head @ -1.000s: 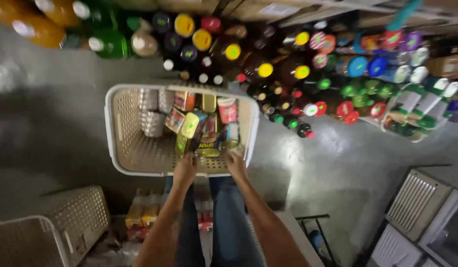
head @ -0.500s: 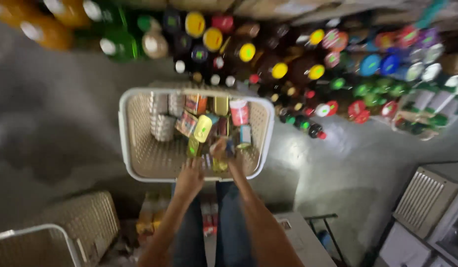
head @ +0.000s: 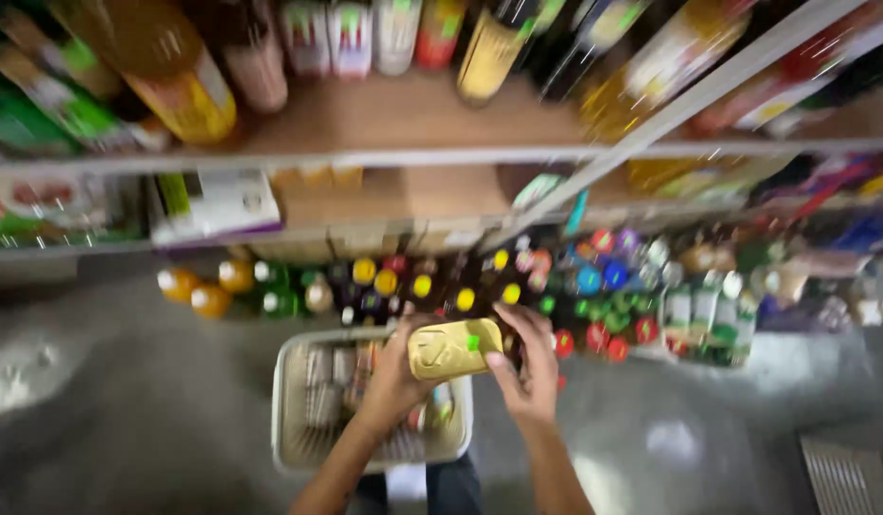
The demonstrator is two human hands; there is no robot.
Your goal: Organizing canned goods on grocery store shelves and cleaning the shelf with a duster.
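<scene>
Gold flat tin [head: 455, 348] now lifted clear of the white basket [head: 293, 420], held up in front of the shelves; half a second ago both hands were down inside the basket among the packets, so a pick-out just done. Left hand [head: 395, 381] wrapped under the tin's left end, fingers closed on it; right hand [head: 532, 367] at the tin's right end, thumb pressing its lower corner, fingers curled behind, also gripping. Tin roughly level, slightly tilted, small green sticker on top, hovering above the basket's far right corner. Basket on the grey floor [head: 126, 410] between the knees, with tins and coloured packets inside, left part showing stacked silver cans [head: 322, 386]. View swung up a lot versus a second ago: wooden shelves [head: 365, 124] with big bottles [head: 174, 67] now fill the top, before only floor-level stock seen. Row of small bottles with coloured caps [head: 413, 286] standing on the floor just beyond the basket, more bottles and jars spreading right. Flat white box [head: 212, 205] lying on the lower shelf at left. Heavy motion blur, labels unreadable. Looks like item out and head raised toward shelving, judging from tin height and camera tilt
</scene>
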